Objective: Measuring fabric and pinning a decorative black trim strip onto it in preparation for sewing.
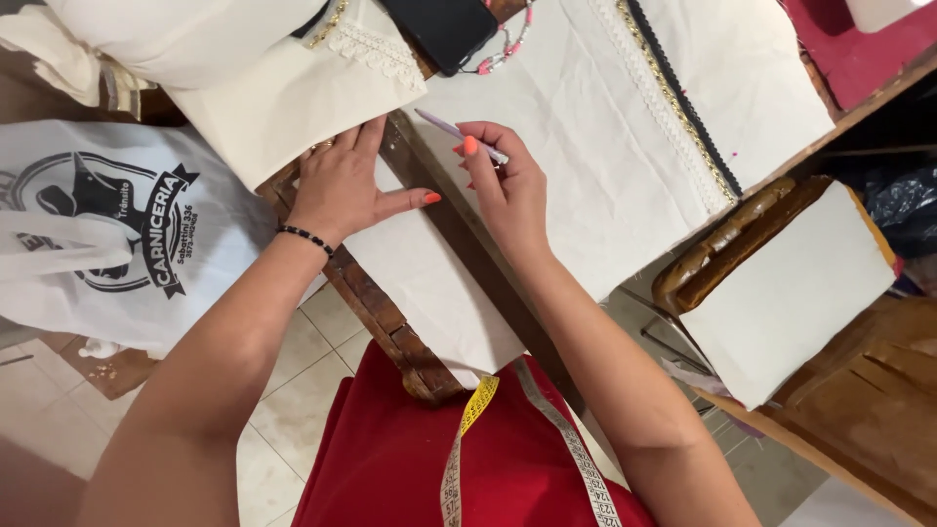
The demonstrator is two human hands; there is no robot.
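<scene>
My left hand (342, 185) lies flat, fingers spread, pressing a cream fabric piece (434, 283) onto the wooden table's edge (376, 303). A black bead bracelet circles that wrist. My right hand (503, 181) grips a pale lilac pen (444, 127), its tip pointing left toward the fold between the fabric pieces. A second cream piece (283, 98) with lace trim lies under my left fingertips. A larger cream panel (595, 137) with gold and black trim spreads to the right.
A black phone (439, 29) with a bead strap lies at the table's far edge. A yellow and white tape measure (468, 439) hangs over my red garment. A printed white bag (107, 234) sits at left. A wooden chair with a cream cushion (791, 293) stands at right.
</scene>
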